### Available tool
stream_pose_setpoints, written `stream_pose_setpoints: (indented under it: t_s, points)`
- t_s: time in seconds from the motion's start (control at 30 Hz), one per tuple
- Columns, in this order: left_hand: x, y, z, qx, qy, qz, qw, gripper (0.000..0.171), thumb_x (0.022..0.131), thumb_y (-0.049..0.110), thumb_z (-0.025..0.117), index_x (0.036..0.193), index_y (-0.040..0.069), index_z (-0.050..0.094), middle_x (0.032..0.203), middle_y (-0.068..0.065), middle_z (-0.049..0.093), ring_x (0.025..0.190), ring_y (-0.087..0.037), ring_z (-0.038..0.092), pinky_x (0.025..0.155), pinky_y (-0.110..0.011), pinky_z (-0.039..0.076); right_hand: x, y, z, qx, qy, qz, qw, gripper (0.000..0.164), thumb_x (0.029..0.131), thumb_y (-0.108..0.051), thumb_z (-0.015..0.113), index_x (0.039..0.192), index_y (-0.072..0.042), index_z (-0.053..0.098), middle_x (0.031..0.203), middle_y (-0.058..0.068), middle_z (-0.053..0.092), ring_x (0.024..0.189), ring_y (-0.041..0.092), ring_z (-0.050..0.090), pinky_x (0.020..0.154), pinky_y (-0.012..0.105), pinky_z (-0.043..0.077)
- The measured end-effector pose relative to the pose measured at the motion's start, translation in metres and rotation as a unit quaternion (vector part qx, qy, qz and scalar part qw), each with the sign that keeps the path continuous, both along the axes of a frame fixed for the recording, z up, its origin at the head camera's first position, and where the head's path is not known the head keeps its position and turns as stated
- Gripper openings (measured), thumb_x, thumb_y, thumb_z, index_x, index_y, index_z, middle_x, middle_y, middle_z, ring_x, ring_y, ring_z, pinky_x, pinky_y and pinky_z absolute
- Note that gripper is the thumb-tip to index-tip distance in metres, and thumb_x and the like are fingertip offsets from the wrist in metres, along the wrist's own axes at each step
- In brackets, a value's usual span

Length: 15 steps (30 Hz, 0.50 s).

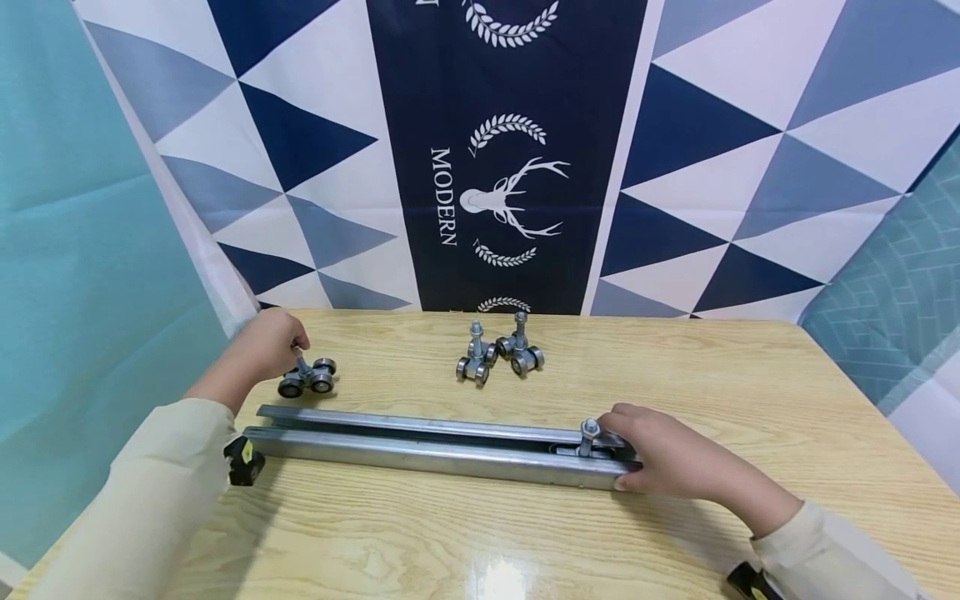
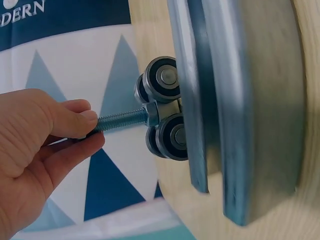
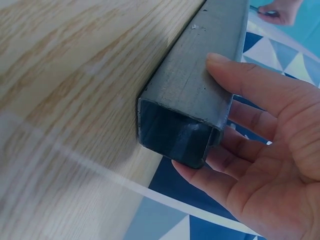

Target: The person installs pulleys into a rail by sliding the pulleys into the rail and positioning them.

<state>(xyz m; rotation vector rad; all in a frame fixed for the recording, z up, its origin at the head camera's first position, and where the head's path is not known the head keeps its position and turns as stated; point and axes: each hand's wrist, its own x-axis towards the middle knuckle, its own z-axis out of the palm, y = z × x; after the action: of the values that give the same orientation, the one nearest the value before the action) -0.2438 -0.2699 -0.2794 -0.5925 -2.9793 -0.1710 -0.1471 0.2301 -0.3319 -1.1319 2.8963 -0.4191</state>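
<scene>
A metal C-channel rail [image 1: 420,454] lies across the table with its slot facing up. My right hand [image 1: 663,454] grips its right end, thumb on the near wall and fingers on the far one; the hollow end of the rail [image 3: 172,132] shows in the right wrist view. Close to that hand, a bolt with a nut [image 1: 589,433] stands up out of the slot. My left hand [image 2: 50,135] pinches the threaded bolt [image 2: 122,119] of a four-wheeled roller trolley [image 1: 307,379], just behind the rail's left end.
Two more roller trolleys, one on the left [image 1: 477,357] and one on the right [image 1: 521,346], stand close together behind the rail with bolts upright. The wooden table [image 1: 450,533] meets a patterned cloth backdrop [image 1: 510,167] at its far edge.
</scene>
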Motion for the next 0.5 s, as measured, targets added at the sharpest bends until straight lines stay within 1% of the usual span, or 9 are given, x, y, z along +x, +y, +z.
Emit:
stream_pose_setpoints:
  t_s: [0.17,0.3,0.5]
  points:
    - [0.003,-0.015,0.0,0.006,-0.002,0.015,0.9999,0.022,0.078,-0.014,0.057,0.087,-0.005,0.075,0.088,-0.019,0.071,0.085,-0.04,0.065,0.073,-0.051,0.055,0.001,0.0,0.0,0.0,0.002,-0.001,1.0,0.054,0.068,-0.017,0.088,0.114,-0.002,0.063,0.101,-0.002,0.058,0.085,0.01,0.054,0.07,0.036,0.051]
    - [0.005,-0.026,-0.001,0.001,0.0,0.024,0.9997,0.02,0.078,-0.012,0.058,0.086,-0.004,0.074,0.085,-0.017,0.071,0.084,-0.04,0.065,0.073,-0.051,0.055,0.001,0.0,0.0,0.001,0.004,0.0,1.0,0.054,0.068,-0.017,0.088,0.114,-0.002,0.063,0.101,-0.001,0.058,0.084,0.011,0.055,0.07,0.036,0.051]
    - [0.008,-0.042,-0.001,-0.01,0.002,0.021,0.9997,0.019,0.076,-0.013,0.058,0.083,-0.004,0.074,0.081,-0.015,0.071,0.082,-0.041,0.065,0.072,-0.052,0.054,0.001,-0.001,0.001,0.007,-0.001,-0.002,1.0,0.054,0.069,-0.018,0.088,0.115,-0.003,0.063,0.1,-0.002,0.058,0.083,0.01,0.054,0.068,0.035,0.05]
